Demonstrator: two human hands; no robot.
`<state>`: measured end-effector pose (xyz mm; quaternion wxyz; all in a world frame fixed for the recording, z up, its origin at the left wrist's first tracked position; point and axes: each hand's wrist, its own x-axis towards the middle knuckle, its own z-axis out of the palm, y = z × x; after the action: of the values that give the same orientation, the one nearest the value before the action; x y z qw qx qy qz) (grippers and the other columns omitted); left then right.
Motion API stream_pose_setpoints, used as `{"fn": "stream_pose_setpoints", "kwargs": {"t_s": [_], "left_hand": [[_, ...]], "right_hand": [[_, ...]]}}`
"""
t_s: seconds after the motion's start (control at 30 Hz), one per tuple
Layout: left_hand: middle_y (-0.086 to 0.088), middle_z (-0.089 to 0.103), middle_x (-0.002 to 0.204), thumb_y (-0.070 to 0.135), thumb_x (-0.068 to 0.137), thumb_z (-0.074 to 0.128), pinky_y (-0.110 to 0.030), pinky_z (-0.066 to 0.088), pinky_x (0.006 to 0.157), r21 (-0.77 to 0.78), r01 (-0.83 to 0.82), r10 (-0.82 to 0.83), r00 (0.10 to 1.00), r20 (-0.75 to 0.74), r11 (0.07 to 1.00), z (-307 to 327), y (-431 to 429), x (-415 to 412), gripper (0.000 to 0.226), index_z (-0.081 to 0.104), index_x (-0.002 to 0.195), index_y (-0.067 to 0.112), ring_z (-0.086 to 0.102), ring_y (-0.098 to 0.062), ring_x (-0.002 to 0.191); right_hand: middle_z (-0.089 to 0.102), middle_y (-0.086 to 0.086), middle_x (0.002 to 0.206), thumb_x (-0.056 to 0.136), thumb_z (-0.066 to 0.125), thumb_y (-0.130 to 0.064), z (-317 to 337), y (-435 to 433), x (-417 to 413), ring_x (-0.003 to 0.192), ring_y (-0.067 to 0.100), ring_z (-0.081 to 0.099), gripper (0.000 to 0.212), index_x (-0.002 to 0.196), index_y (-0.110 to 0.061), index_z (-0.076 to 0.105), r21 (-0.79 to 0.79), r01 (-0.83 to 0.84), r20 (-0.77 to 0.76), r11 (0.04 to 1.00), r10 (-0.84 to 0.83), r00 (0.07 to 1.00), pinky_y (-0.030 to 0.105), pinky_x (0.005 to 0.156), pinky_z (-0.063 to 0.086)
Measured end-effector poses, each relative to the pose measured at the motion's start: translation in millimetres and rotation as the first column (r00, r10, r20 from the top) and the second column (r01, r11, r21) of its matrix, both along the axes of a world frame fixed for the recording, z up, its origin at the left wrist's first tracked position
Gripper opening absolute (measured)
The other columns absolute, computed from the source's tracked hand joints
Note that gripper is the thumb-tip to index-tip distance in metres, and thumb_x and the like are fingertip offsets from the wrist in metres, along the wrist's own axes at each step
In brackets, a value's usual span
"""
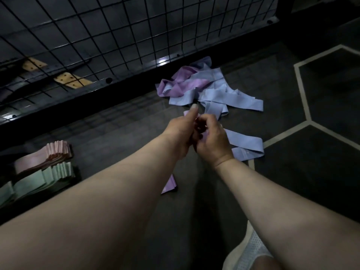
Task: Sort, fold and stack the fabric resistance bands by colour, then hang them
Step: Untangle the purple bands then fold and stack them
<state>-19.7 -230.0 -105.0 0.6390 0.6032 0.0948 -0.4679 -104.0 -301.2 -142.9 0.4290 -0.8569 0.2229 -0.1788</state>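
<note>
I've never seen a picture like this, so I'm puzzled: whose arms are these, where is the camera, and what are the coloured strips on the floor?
No machine here: a person wears a camera on their head, so you look down along their own arms. The left hand and right hand together pinch a purple band. On the dark floor ahead lies a loose pile of blue and purple bands. On the left sit a folded pink stack and a green stack. Behind stands a black wire grid.
</note>
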Motion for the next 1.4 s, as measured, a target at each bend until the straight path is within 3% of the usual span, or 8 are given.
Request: {"fn": "stream_pose_setpoints", "kwargs": {"t_s": [0.27, 0.37, 0.53, 0.87, 1.0, 1.13, 1.23, 1.4], "left_hand": [[-0.007, 0.067, 0.078, 0.014, 0.099, 0.056, -0.025, 0.052, 0.057, 0.119, 0.116, -0.149, 0.936, 0.32, 0.986, 37.2, 42.5, 18.2, 0.015, 0.066, 0.088, 0.016, 0.064, -0.016, 0.065], [-0.006, 0.07, 0.078, 0.017, 0.095, 0.064, -0.023, 0.05, 0.055, 0.193, 0.187, -0.256, 0.857, 0.447, 0.963, 80.0, 75.2, 29.8, 0.006, 0.068, 0.091, 0.016, 0.068, -0.014, 0.065], [-0.001, 0.067, 0.066, 0.019, 0.087, 0.074, -0.02, 0.047, 0.045, 0.397, 0.087, -0.329, 0.733, 0.596, 0.914, 146.0, 143.6, 46.8, 0.006, 0.07, 0.084, 0.015, 0.063, -0.009, 0.053], [-0.007, 0.07, 0.076, 0.015, 0.081, 0.079, -0.031, 0.057, 0.066, 0.129, -0.32, 0.185, 0.782, 0.596, 0.939, 252.2, 262.6, 35.6, 0.011, 0.07, 0.083, 0.011, 0.064, -0.019, 0.068], [-0.006, 0.068, 0.074, 0.014, 0.083, 0.077, -0.023, 0.048, 0.055, 0.039, -0.413, 0.318, 0.756, 0.572, 0.91, 268.8, 303.2, 22.2, 0.008, 0.07, 0.083, 0.01, 0.06, -0.014, 0.06], [-0.015, 0.068, 0.095, 0.01, 0.087, 0.071, -0.036, 0.054, 0.086, -0.018, -0.449, 0.399, 0.774, 0.492, 0.893, 281.2, 333.2, 9.6, 0.021, 0.069, 0.106, 0.001, 0.061, -0.022, 0.083], [-0.009, 0.066, 0.092, 0.009, 0.088, 0.069, -0.019, 0.053, 0.056, -0.059, -0.484, 0.454, 0.764, 0.459, 0.873, 295.2, 348.2, 2.9, 0.021, 0.067, 0.109, 0.004, 0.062, -0.012, 0.071], [-0.01, 0.065, 0.095, 0.007, 0.086, 0.071, -0.025, 0.054, 0.064, -0.034, -0.497, 0.45, 0.753, 0.481, 0.867, 315.0, 361.6, -2.9, 0.027, 0.069, 0.113, 0.004, 0.062, -0.013, 0.071]], "right_hand": [[0.065, 0.012, 0.108, 0.074, 0.048, -0.025, 48.9, 1.6, 26.2, 0.102, 0.027, 0.061, 0.043, 0.108, -0.004, 0.064, -0.01, -0.046, 0.043, 0.999, 0.046, 0.998, 0.046, 0.093, 0.05], [0.069, 0.012, 0.098, 0.081, 0.054, -0.022, 74.9, 14.9, 44.1, 0.094, 0.029, 0.063, 0.026, 0.098, -0.007, 0.067, 0.231, -0.179, -0.111, 0.956, 0.209, 0.972, 0.052, 0.091, 0.051], [0.059, 0.01, 0.081, 0.088, 0.067, -0.002, 124.7, 46.8, 53.7, 0.076, 0.013, 0.052, 0.01, 0.093, 0.007, 0.064, 0.414, -0.418, -0.142, 0.809, 0.511, 0.848, 0.022, 0.068, 0.044], [0.068, 0.016, 0.094, 0.081, 0.073, -0.024, 228.4, 106.5, 24.6, 0.088, 0.022, 0.062, 0.039, 0.104, 0.005, 0.062, 0.562, -0.544, -0.116, 0.623, 0.71, 0.694, 0.035, 0.084, 0.049], [0.068, 0.01, 0.084, 0.077, 0.077, -0.028, 277.8, 121.0, 10.9, 0.075, 0.018, 0.063, 0.035, 0.096, -0.001, 0.064, 0.47, -0.614, -0.304, 0.634, 0.769, 0.562, 0.027, 0.068, 0.05], [0.071, 0.01, 0.081, 0.078, 0.079, -0.034, 326.2, 129.3, 1.6, 0.07, 0.02, 0.061, 0.034, 0.09, -0.006, 0.065, 0.337, -0.633, -0.479, 0.697, 0.706, 0.522, 0.029, 0.063, 0.045], [0.075, 0.007, 0.09, 0.079, 0.08, -0.037, 354.8, 135.1, -9.9, 0.076, 0.017, 0.063, 0.027, 0.093, -0.017, 0.069, 0.223, -0.655, -0.597, 0.723, 0.632, 0.494, 0.037, 0.073, 0.05], [0.074, 0.01, 0.096, 0.088, 0.073, -0.026, 382.9, 141.0, -31.1, 0.093, 0.031, 0.07, 0.018, 0.1, -0.013, 0.07, 0.235, -0.6, -0.607, 0.765, 0.597, 0.524, 0.043, 0.086, 0.059]]}}
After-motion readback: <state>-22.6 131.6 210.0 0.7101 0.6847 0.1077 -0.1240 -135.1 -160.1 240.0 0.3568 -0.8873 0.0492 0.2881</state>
